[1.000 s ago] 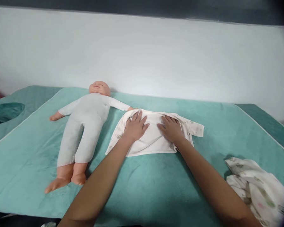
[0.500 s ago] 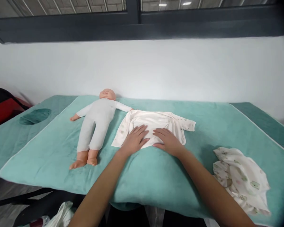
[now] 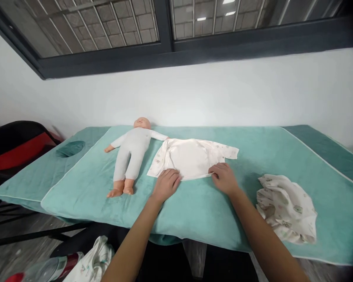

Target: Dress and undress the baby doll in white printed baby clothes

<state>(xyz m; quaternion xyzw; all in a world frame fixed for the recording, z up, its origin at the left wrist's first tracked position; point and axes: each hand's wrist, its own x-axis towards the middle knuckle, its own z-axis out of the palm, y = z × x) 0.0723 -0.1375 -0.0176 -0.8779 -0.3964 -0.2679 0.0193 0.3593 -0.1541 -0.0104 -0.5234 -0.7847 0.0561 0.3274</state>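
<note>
A small white baby shirt (image 3: 191,158) with a light print on its sleeves lies spread open on the green padded bed. My left hand (image 3: 166,183) has its fingers curled over the lower hem at the left. At the right end of that hem, my right hand (image 3: 224,178) pinches the fabric between thumb and fingers. A baby doll (image 3: 134,143) in a pale bodysuit lies on its back to the left, its arm reaching close to the shirt's collar side. The hem is stretched fairly straight between both hands.
A crumpled printed white cloth (image 3: 288,207) rests on the green bed (image 3: 208,219) at the right. The bed has a face hole (image 3: 70,149) at its left end. Below the near edge are a bottle (image 3: 47,268) and another cloth (image 3: 95,256). A red-and-black chair (image 3: 20,147) stands far left.
My hands have gone from lying flat on the shirt to gripping its lower hem, the right one moving farther right. The shirt's middle is smoother. The camera view has tilted up.
</note>
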